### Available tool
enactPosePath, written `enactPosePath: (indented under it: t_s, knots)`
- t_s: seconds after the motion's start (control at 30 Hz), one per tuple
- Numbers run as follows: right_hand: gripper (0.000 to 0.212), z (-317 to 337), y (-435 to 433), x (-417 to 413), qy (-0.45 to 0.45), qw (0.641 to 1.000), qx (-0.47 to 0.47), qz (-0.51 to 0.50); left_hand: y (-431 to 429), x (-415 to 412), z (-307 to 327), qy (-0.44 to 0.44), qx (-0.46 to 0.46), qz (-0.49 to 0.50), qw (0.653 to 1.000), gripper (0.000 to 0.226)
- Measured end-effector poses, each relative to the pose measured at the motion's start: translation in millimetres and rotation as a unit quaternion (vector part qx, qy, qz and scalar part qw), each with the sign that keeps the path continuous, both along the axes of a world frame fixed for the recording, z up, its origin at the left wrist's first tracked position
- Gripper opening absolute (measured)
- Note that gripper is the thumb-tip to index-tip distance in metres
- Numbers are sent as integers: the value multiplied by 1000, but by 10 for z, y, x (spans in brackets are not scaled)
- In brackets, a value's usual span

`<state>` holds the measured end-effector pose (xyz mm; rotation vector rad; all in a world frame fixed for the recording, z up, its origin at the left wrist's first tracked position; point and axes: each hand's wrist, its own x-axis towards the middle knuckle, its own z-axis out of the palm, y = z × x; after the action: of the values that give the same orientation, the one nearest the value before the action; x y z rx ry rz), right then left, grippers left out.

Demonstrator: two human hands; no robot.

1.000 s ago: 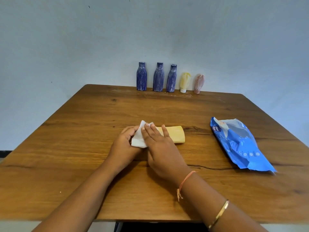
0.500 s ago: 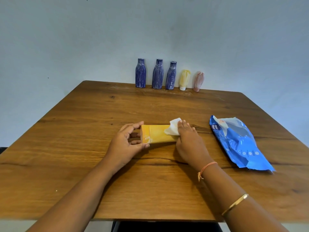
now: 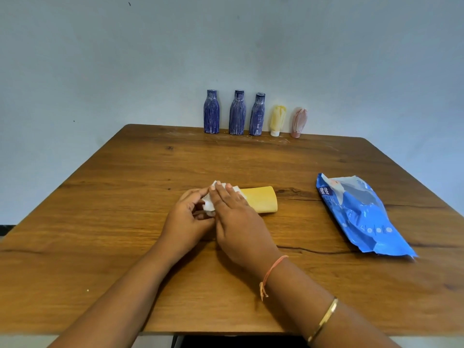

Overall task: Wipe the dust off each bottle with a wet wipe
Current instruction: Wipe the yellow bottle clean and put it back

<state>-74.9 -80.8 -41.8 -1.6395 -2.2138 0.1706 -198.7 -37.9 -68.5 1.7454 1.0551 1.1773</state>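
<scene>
One yellow bottle (image 3: 261,200), white wipe (image 3: 208,206), blue pack (image 3: 361,217), white-streaked blue bottles (image 3: 237,114), brown table (image 3: 100,222).

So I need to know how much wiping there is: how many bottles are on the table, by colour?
Blue bottles, standing at the back: 3
Pale yellow bottle, at the back: 1
Pink bottle, at the back: 1
Orange bottle, lying mid-table: 1
Total: 6

You've only got the one head cam here, so you're looking forward and down across the worktop (image 3: 105,222) from its near edge, pretty close in, out to the back wall (image 3: 226,46).
</scene>
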Motion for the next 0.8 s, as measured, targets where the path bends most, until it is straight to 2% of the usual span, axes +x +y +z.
enactPosePath:
  t_s: [0.07, 0.23, 0.43, 0.6, 0.7, 0.8]
  knots:
    - [54, 14, 58, 111, 19, 1000, -8, -21, -3, 19, -12, -24, -19, -14, 999, 63]
    - [48, 19, 184, 529, 67, 988, -48, -128, -2, 22, 4, -5, -21, -16, 1000, 71]
    - [49, -24, 119, 540, 78, 982, -34, -167, -8, 26, 12, 13, -22, -13, 1000, 74]
    - [56, -18, -92, 163, 92, 993, -13, -78, -15, 47, 11, -12, -34, -4, 999, 71]
    - [55, -22, -118, -36, 72, 997, 5, -6, -33, 37, 34, 10, -9, 3, 1000, 62]
    - [54, -1, -34, -4, 43, 999, 4, 15, -52, 38, 46, 13, -8, 3, 1000, 57]
